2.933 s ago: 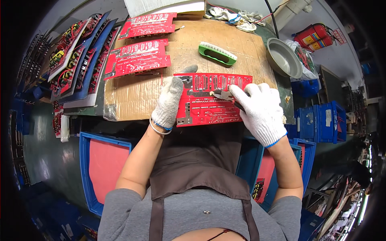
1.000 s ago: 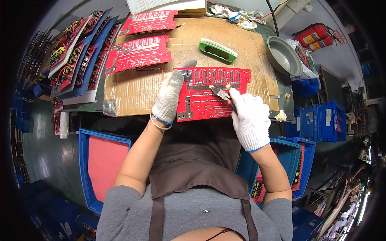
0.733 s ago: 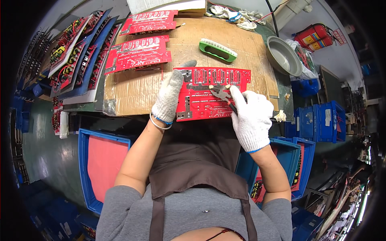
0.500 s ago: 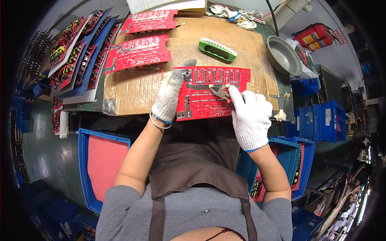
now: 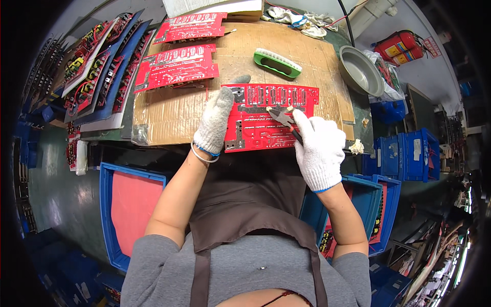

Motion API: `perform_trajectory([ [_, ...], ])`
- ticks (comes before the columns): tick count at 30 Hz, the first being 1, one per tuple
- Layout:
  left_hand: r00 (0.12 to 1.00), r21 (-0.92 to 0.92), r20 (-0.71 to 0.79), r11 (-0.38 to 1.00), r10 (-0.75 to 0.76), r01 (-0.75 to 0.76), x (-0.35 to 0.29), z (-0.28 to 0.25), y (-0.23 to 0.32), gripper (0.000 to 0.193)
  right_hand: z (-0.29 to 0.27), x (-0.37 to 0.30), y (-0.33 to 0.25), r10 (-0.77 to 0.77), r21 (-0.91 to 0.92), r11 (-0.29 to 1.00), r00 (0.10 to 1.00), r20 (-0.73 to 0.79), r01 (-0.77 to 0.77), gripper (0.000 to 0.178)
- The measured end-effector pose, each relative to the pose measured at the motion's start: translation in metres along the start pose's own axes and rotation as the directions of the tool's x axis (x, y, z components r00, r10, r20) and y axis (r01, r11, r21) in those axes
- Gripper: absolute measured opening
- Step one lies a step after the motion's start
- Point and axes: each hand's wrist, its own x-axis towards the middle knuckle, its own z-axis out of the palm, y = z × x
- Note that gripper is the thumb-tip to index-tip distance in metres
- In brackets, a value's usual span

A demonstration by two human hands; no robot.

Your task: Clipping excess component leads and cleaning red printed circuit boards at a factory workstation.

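Note:
My left hand [image 5: 214, 123], in a greyish knit glove, grips the left side of a red circuit board [image 5: 261, 131], its thumb along the edge and the other fingers partly hidden behind it. The board is tilted at the front edge of the cardboard, its soldered face showing. In a white glove, my right hand [image 5: 321, 148] is closed round a pair of cutting pliers [image 5: 282, 118]. The jaws of the pliers rest at or just over the middle of the board, beside a small pale piece [image 5: 269, 109]. Whether they touch it I cannot tell.
Two more red boards [image 5: 176, 66] lie at the cardboard's left. A green brush [image 5: 277, 63] lies bristles up beyond my board, with a metal bowl [image 5: 361, 70] at right. Blue bins [image 5: 106, 215] flank me. Boards on panels [image 5: 108, 77] stand far left.
Hardly anything differs. The jaws of the pliers have shifted very slightly on the board, and both hands keep their hold.

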Motion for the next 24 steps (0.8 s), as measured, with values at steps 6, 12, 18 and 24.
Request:
perform_trajectory([
  [6,0.999,-0.011,0.034,1.000,0.003,-0.002,0.000,-0.001,0.000,0.063,-0.002,0.005,0.000,-0.054,-0.063,0.997,0.987,-0.153,0.044,0.057],
  [12,1.000,-0.012,0.009,1.000,-0.008,0.008,0.000,0.001,0.001,0.063,0.002,0.004,0.000,-0.039,-0.092,0.995,0.998,-0.059,0.034,0.050],
  [18,1.000,0.001,0.022,1.000,-0.018,0.018,-0.001,0.001,0.003,0.062,0.006,0.002,0.005,0.007,0.076,0.997,1.000,-0.016,-0.006,0.068],
  [24,1.000,0.052,-0.001,0.998,0.022,-0.022,0.000,-0.001,0.000,0.063,0.003,0.001,0.003,0.017,0.077,0.997,0.999,-0.042,-0.014,0.071],
])
